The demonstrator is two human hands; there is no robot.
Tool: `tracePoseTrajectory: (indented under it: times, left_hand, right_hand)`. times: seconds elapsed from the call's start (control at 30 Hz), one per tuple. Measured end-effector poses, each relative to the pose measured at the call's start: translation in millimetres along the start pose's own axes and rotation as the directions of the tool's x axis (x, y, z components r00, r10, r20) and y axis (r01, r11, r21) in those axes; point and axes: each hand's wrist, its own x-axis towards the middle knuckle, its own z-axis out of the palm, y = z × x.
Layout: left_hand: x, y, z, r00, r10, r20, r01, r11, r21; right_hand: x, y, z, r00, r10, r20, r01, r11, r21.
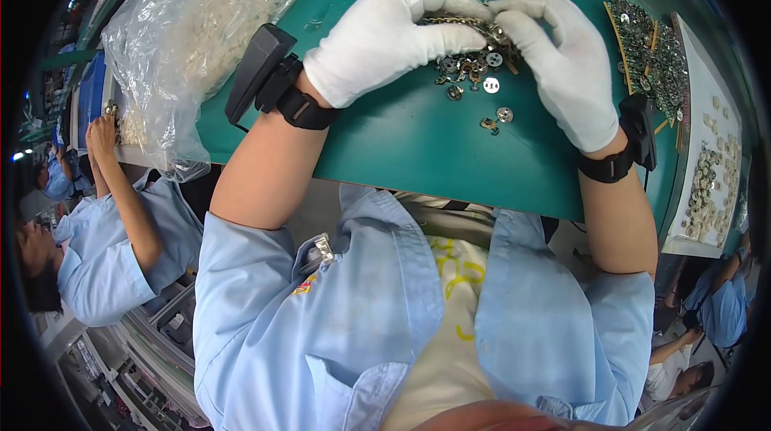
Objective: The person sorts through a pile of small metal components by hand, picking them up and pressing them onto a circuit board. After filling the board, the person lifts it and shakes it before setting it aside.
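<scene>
Both of my hands wear white gloves and meet over the far part of the green table (385,142). Between the thumb and fingers of my left hand (373,41) is a brass-coloured, chain-like strip of small metal parts (451,20). The fingertips of my right hand (566,69) are pinched together at the strip's right end, on a small round metal part (499,32). Fingers partly hide both. Below and behind the hands lies a loose pile of small round metal parts (462,69). A silver disc (504,114) and a small brass piece (489,124) lie nearer to me.
At the left bulges a large clear plastic bag (185,45) of pale pieces. To the right are a heap of small metal parts (654,53) between yellow strips and a white board (691,206) with more pieces. A co-worker in blue (120,230) sits at the left.
</scene>
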Motion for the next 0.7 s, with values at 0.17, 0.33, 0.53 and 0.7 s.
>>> tracePoseTrajectory:
  times: [0.17,0.33,0.53,0.7]
  left_hand:
    - [0.4,1.2,-4.2,0.998,-0.046,-0.044,0.042,0.994,-0.096]
    - [1.2,6.8,-3.5,0.992,-0.127,-0.004,0.127,0.992,-0.009]
    - [1.2,7.4,3.1,0.988,-0.151,-0.019,0.143,0.965,-0.222]
    - [0.3,3.9,8.6,0.999,0.041,0.018,-0.039,0.996,-0.084]
  right_hand:
    - [0.3,2.6,-1.8,0.983,0.179,-0.026,-0.171,0.967,0.19]
    - [1.2,-7.0,4.8,0.998,-0.002,-0.06,0.005,0.999,0.044]
    - [-3.3,-15.8,0.9,0.999,0.033,0.033,-0.036,0.997,0.072]
    - [-5.3,0.1,-1.1,0.989,0.107,0.106,-0.131,0.96,0.248]
